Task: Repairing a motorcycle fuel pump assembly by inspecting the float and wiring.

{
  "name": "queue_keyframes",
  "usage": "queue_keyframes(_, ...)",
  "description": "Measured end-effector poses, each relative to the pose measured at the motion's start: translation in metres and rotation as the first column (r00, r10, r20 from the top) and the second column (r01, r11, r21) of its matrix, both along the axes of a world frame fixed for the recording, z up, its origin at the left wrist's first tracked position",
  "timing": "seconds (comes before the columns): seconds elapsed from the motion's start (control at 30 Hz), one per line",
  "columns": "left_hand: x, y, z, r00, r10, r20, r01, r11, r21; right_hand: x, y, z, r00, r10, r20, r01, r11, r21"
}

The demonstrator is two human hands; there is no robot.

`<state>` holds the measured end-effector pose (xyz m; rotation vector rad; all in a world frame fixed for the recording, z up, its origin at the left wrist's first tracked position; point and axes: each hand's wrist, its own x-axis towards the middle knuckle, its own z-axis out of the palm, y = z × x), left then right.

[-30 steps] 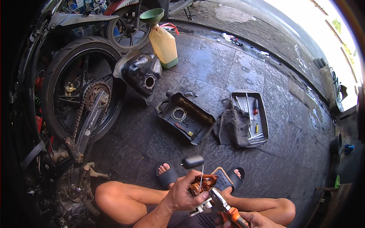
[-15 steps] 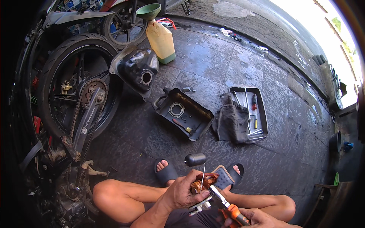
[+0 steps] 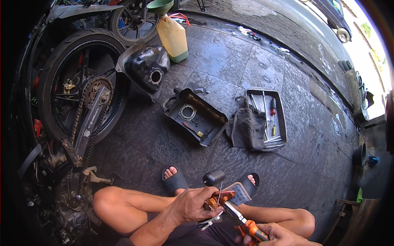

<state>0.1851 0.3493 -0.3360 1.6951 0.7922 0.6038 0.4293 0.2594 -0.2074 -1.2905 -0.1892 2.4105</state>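
Note:
Between the fingers of my left hand (image 3: 189, 206) is a fuel pump assembly (image 3: 212, 203) with a brown, rusty-looking body and a pale base. Its black float (image 3: 214, 177) sticks up past my fingers on a thin metal wire. My right hand (image 3: 279, 235) is closed round the orange and black handles of a pair of pliers (image 3: 251, 226). The plier jaws reach the brown part beside my left fingertips; whether they grip it I cannot make out. Both hands are low over my lap, between my bent knees.
Ahead lies a black tray (image 3: 213, 131) holding a metal ring and a small brush. Right of it, a tool tray (image 3: 281, 123) contains screwdrivers and a dark cloth (image 3: 248, 127). A black fuel tank (image 3: 143, 67) and yellowish jug (image 3: 172, 39) stand beyond. A motorcycle wheel (image 3: 53, 119) borders my left.
The whole view has shifted slightly, and a vehicle now shows at the upper right. My left hand has tilted the pump assembly a little; the pliers remain against it.

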Motion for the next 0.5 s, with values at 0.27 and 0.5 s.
queue_keyframes(0.27, -0.003, -0.005, -0.009, 0.997, -0.029, -0.073, 0.041, 0.983, 0.177, 0.009, 0.005, 0.002, 0.993, -0.049, -0.111, 0.034, 0.991, -0.13)
queue_keyframes(0.5, 0.002, -0.013, -0.013, 0.995, 0.071, 0.074, -0.072, 0.997, 0.006, 0.01, 0.007, -0.003, 0.985, 0.156, 0.074, -0.169, 0.963, 0.212)
